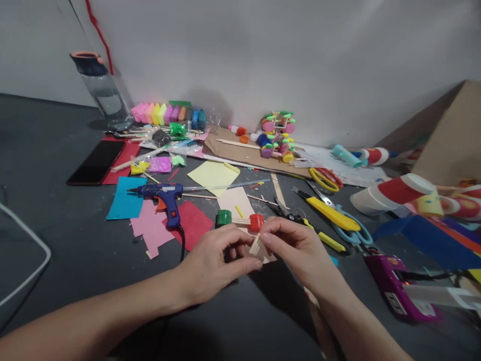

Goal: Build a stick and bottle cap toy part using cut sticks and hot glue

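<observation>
Several short wooden sticks (256,244) are pinched between my two hands near the middle of the dark table. The fingers of my left hand (221,253) curl round from the left, its thumb beside the sticks' lower end. From the right, my right hand (293,245) grips their upper end between thumb and fingertips. Just beyond my hands, a green round piece (224,217) and a red round piece (257,222) are joined by pale sticks. A pale paper square (236,201) lies behind and partly beneath them.
Left of my hands lie a blue glue gun (165,195) and a red paper (193,225). A yellow cutter (332,213), scissors (353,228) and a purple power strip (394,291) are on the right. Clay blocks (161,114) and a bottle (105,95) stand at the back left.
</observation>
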Action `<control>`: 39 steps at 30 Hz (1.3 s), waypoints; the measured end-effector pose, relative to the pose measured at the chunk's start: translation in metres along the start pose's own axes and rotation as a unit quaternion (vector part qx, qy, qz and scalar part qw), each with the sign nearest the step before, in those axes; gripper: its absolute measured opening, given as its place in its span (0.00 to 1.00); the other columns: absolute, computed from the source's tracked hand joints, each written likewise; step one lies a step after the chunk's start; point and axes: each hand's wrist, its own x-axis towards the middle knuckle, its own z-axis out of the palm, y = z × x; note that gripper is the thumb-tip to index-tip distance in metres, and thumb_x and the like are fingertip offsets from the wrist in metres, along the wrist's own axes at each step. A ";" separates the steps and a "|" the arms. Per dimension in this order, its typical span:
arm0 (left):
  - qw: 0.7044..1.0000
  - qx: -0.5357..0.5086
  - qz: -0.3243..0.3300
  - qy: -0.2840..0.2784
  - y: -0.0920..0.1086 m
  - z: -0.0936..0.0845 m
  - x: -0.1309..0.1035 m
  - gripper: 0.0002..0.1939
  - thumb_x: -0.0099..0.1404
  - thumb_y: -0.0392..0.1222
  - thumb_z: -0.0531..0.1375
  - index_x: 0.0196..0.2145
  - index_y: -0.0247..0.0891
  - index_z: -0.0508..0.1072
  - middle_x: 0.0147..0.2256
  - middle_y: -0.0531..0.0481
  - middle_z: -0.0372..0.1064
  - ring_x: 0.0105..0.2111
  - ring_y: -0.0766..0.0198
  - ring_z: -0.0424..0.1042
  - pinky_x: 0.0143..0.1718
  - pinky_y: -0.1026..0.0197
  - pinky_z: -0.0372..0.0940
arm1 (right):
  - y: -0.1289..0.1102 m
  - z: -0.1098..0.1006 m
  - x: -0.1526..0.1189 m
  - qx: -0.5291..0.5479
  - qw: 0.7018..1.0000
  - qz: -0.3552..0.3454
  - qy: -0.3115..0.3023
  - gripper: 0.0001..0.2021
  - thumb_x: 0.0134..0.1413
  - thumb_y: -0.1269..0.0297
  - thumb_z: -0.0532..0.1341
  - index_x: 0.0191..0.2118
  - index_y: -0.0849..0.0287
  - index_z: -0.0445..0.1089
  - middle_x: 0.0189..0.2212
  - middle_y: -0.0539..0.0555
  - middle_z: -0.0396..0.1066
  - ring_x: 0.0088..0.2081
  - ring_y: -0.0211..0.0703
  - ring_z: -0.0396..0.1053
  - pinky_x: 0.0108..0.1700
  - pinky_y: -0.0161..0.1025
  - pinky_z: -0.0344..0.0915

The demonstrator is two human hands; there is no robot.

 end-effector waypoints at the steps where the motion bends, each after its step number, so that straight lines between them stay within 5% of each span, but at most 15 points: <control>1: 1.000 -0.004 0.004 0.007 0.000 0.000 0.001 0.06 0.63 0.38 0.65 0.39 0.37 0.77 0.32 0.53 0.70 0.29 0.67 0.67 0.29 0.66 0.62 | 0.002 0.001 0.002 0.018 1.000 0.007 0.013 0.13 0.59 0.56 0.65 0.29 0.59 0.73 0.25 0.49 0.68 0.25 0.36 0.64 0.27 0.33 0.63; 5: 0.997 0.048 0.032 0.042 -0.003 0.000 0.000 0.03 0.67 0.36 0.61 0.37 0.36 0.75 0.31 0.53 0.70 0.28 0.68 0.68 0.28 0.67 0.63 | 0.013 0.004 0.003 0.064 0.995 0.027 0.070 0.14 0.57 0.54 0.67 0.29 0.60 0.73 0.25 0.50 0.67 0.24 0.35 0.62 0.24 0.31 0.61; 15: 0.974 0.164 0.152 0.044 -0.011 0.000 -0.002 0.19 0.71 0.36 0.52 0.21 0.38 0.63 0.21 0.54 0.62 0.21 0.67 0.62 0.24 0.65 0.56 | 0.029 -0.014 -0.004 0.111 0.982 0.017 0.154 0.12 0.57 0.58 0.69 0.29 0.58 0.72 0.24 0.48 0.65 0.24 0.35 0.59 0.27 0.34 0.58; 18: 0.965 0.161 0.181 0.102 -0.011 -0.004 0.000 0.14 0.70 0.34 0.54 0.25 0.38 0.68 0.24 0.52 0.67 0.26 0.65 0.67 0.29 0.63 0.60 | 0.026 -0.017 -0.005 0.138 0.974 -0.003 0.178 0.11 0.58 0.59 0.68 0.28 0.58 0.71 0.26 0.48 0.64 0.25 0.34 0.59 0.26 0.33 0.57; 22: 0.956 0.145 0.168 0.194 -0.011 -0.014 0.006 0.07 0.70 0.32 0.55 0.36 0.37 0.73 0.32 0.49 0.72 0.33 0.63 0.71 0.35 0.61 0.66 | 0.018 -0.023 -0.003 0.179 0.962 -0.045 0.200 0.11 0.59 0.60 0.66 0.27 0.56 0.69 0.26 0.48 0.62 0.24 0.35 0.58 0.25 0.34 0.57; 27: 0.954 0.173 0.120 0.215 -0.012 -0.026 0.013 0.14 0.74 0.37 0.53 0.29 0.38 0.68 0.27 0.53 0.66 0.29 0.65 0.67 0.32 0.62 0.63 | 0.010 -0.044 -0.004 0.211 0.945 -0.098 0.231 0.10 0.60 0.59 0.64 0.29 0.55 0.71 0.27 0.49 0.62 0.22 0.33 0.54 0.23 0.36 0.55; 34: 0.948 0.264 0.099 0.147 -0.018 -0.026 0.018 0.06 0.71 0.34 0.56 0.43 0.36 0.72 0.44 0.45 0.73 0.46 0.58 0.70 0.50 0.53 0.64 | 0.015 -0.037 -0.003 0.212 0.941 -0.075 0.255 0.06 0.56 0.63 0.68 0.31 0.56 0.73 0.22 0.47 0.66 0.20 0.33 0.59 0.21 0.32 0.56; 39: 0.933 0.350 0.062 0.059 -0.022 -0.029 0.020 0.24 0.63 0.39 0.67 0.55 0.33 0.69 0.54 0.37 0.71 0.54 0.44 0.66 0.52 0.43 0.61 | 0.020 -0.024 0.000 0.171 0.959 -0.040 0.221 0.07 0.55 0.61 0.69 0.31 0.57 0.74 0.19 0.47 0.66 0.20 0.33 0.62 0.23 0.32 0.58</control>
